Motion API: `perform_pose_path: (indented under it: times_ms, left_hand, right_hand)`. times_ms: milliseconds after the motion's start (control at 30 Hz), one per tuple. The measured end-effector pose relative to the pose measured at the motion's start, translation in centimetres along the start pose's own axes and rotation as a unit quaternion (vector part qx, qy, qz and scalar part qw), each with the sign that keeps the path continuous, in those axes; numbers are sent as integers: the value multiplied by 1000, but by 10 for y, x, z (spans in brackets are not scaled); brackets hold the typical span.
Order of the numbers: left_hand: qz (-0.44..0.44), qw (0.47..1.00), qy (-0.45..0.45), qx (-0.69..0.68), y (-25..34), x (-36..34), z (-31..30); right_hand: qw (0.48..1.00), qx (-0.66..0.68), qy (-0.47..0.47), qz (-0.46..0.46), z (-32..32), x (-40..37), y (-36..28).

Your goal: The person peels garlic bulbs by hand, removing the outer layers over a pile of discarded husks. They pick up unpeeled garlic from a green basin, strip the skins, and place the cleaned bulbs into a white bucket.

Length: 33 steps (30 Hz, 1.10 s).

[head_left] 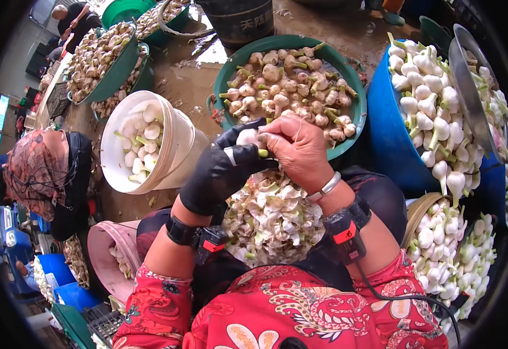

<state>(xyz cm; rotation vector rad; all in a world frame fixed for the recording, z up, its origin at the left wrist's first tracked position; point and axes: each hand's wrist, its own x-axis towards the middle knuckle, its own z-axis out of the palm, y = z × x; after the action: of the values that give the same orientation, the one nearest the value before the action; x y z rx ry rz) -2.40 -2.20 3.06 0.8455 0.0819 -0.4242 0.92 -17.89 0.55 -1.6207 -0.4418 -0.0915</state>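
My left hand (222, 168), in a black glove, is closed around a garlic bulb (246, 137); its cut green stem pokes out below the fingers. Bare, with a bracelet at the wrist, my right hand (296, 145) pinches at the side of the same bulb, thumb and fingers pressed together. Whatever skin lies between those fingertips is hidden. Under both hands, between my knees, sits a heap of peeled-off garlic skins (274, 218). Just beyond them stands a green basin (222, 87) of unpeeled, brownish garlic bulbs (280, 81).
A white bucket (175, 142) with clean bulbs stands at left, a pink bucket (106, 244) below it. Blue tubs (387, 139) piled with white garlic (431, 104) are at right. A black bucket (239, 23) stands behind the basin. Other people (39, 174) sit at left.
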Motion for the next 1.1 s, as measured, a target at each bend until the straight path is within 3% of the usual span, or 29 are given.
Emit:
perform_pose_path:
  times_ms: [67, 167, 233, 267, 333, 400, 467, 533, 667, 767, 967, 1000, 1033, 1067, 1100]
  left_hand:
    - [1, 1000, -6, 28, -3, -3, 3]
    - [16, 991, 24, 131, -13, -3, -5]
    - [32, 965, 47, 257, -13, -4, -11]
    - [35, 965, 46, 257, -11, -4, -11]
    - [81, 950, 37, 301, -8, -5, -14]
    - [73, 952, 35, 295, -2, -8, -13]
    - [73, 952, 20, 297, 1, -9, -15]
    - [73, 960, 31, 270, 3, -11, -14]
    - [51, 978, 24, 200, 5, -17, -18]
    - [66, 959, 31, 272, 1, -14, -20]
    - [56, 931, 18, 360, -9, -27, -6]
    - [30, 931, 15, 364, -13, -30, -5]
    - [97, 910, 2, 403, -21, -27, -7]
    - [95, 911, 5, 402, -22, -27, -10]
    - [103, 917, 19, 384, -24, -27, -11]
  right_hand:
    - [1000, -15, 2, -4, 4, 1, 7]
    - [989, -122, -7, 89, 3, 3, 18]
    - [983, -133, -7, 124, -3, 1, 24]
    - [977, -145, -12, 155, -6, 3, 22]
    - [977, -116, -3, 178, -11, 5, 26]
    - [982, 90, 41, 158, -11, 6, 28]
    - [988, 51, 9, 149, -10, 5, 19]
    - [960, 183, -92, 192, -7, 5, -2]
    - [933, 237, -149, 226, 2, 2, -2]
    - [915, 191, -207, 290, -7, 7, -15]
    - [932, 267, -147, 196, 11, -2, 5]
    - [958, 170, -159, 166, 17, -5, 9]
    - [979, 78, -152, 110, 18, -7, 12]
    - [988, -16, -144, 53, 18, -8, 13]
    - [988, -16, -147, 53, 17, -7, 14]
